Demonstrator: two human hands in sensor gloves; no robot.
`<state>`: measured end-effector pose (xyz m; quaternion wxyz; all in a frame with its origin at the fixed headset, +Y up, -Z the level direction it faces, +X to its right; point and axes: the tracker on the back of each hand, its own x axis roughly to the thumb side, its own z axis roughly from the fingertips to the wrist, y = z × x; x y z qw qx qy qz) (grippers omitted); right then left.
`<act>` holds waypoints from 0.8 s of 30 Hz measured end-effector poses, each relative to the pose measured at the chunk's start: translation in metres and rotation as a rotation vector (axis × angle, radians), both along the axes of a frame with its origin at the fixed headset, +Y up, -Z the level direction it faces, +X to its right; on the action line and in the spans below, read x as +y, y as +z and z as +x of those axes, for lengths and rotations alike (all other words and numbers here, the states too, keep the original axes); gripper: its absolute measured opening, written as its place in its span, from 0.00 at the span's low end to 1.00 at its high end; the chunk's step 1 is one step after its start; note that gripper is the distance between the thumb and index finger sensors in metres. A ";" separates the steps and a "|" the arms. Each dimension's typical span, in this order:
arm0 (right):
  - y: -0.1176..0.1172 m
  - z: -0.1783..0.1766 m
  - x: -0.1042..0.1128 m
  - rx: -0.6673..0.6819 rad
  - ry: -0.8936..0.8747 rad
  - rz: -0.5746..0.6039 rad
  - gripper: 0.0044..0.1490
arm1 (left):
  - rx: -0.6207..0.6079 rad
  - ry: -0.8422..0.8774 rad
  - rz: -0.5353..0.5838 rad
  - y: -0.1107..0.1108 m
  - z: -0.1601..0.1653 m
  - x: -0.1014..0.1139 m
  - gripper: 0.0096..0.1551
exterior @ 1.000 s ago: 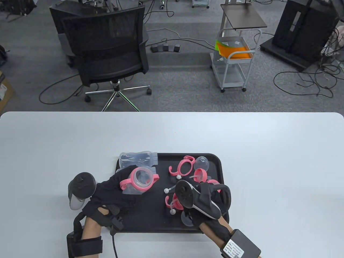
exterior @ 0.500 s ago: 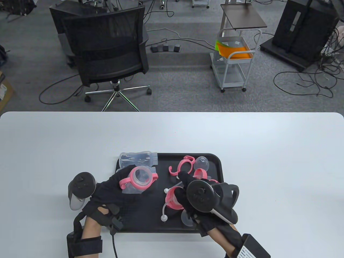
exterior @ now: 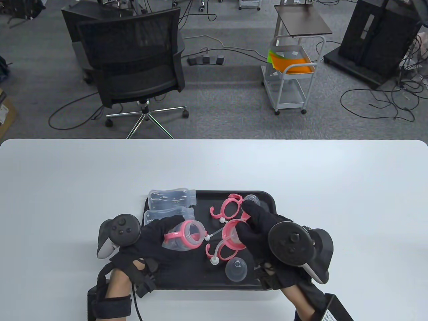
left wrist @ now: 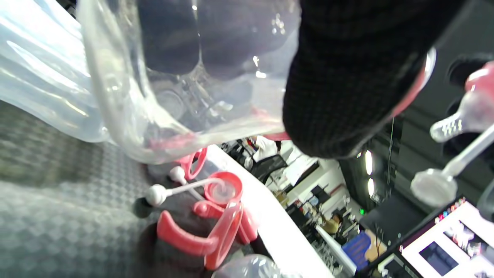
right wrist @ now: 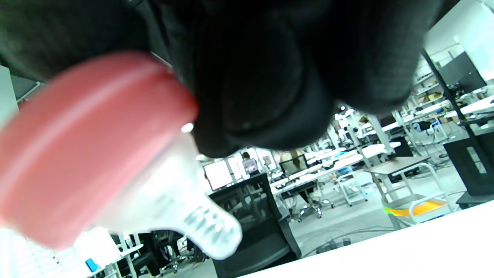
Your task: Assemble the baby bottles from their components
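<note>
My left hand (exterior: 157, 235) grips a clear bottle (exterior: 182, 238) with a pink handle ring on its neck, tilted with its mouth facing right; in the left wrist view the bottle (left wrist: 154, 96) fills the top beside my gloved fingers (left wrist: 347, 96). My right hand (exterior: 249, 230) pinches a pink collar (exterior: 230, 239) fitted with a nipple, just right of that mouth. The collar's clear straw (exterior: 217, 250) curves down to a white ball end. Close up in the right wrist view are the collar (right wrist: 88, 146), the nipple (right wrist: 185, 216) and my fingers (right wrist: 262, 77).
A black tray (exterior: 269, 202) holds the parts: two clear bottles (exterior: 172, 198) lying at its left end, a pink handle ring (exterior: 229, 207), a clear dome cap (exterior: 236, 270), another cap (exterior: 252, 199) and a second straw's ball (exterior: 208, 237). White table surrounds the tray.
My right hand picked up the pink collar with its straw and carried it up and right. My left hand shifted right and tipped the bottle's mouth toward the collar.
</note>
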<state>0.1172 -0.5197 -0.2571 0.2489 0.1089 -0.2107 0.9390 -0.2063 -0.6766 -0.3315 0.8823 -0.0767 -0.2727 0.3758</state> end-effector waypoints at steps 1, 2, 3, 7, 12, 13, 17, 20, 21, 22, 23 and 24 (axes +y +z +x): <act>0.000 0.001 0.001 -0.001 0.000 0.003 0.39 | -0.013 -0.019 0.000 0.001 0.004 0.001 0.63; 0.001 0.002 0.002 -0.001 -0.003 0.006 0.38 | -0.025 -0.044 0.004 0.002 0.008 0.001 0.62; 0.002 0.003 0.003 0.003 -0.002 0.006 0.38 | -0.032 -0.074 0.012 0.003 0.012 0.002 0.62; 0.004 0.007 0.006 -0.004 -0.015 0.016 0.38 | -0.072 -0.141 0.017 0.006 0.025 0.002 0.62; 0.004 0.007 0.006 -0.008 -0.019 0.024 0.38 | -0.129 -0.155 0.011 0.008 0.035 0.002 0.62; 0.004 0.006 0.005 -0.007 -0.020 0.024 0.38 | -0.144 -0.148 0.004 0.008 0.037 0.002 0.62; 0.002 0.005 0.003 -0.018 -0.010 0.026 0.38 | -0.209 -0.106 -0.028 0.010 0.044 0.002 0.62; 0.003 0.006 0.004 -0.024 -0.013 0.030 0.38 | -0.226 -0.123 -0.032 0.011 0.048 0.002 0.62; 0.003 0.006 0.004 -0.023 -0.013 0.030 0.38 | -0.217 -0.147 -0.024 0.012 0.050 0.002 0.62; 0.003 0.006 0.005 -0.024 -0.016 0.031 0.38 | -0.214 -0.166 -0.020 0.012 0.051 0.001 0.62; 0.003 0.006 0.005 -0.025 -0.016 0.032 0.38 | -0.224 -0.174 -0.027 0.012 0.053 0.000 0.62; 0.003 0.007 0.005 -0.025 -0.015 0.033 0.38 | -0.231 -0.167 -0.030 0.012 0.054 -0.001 0.62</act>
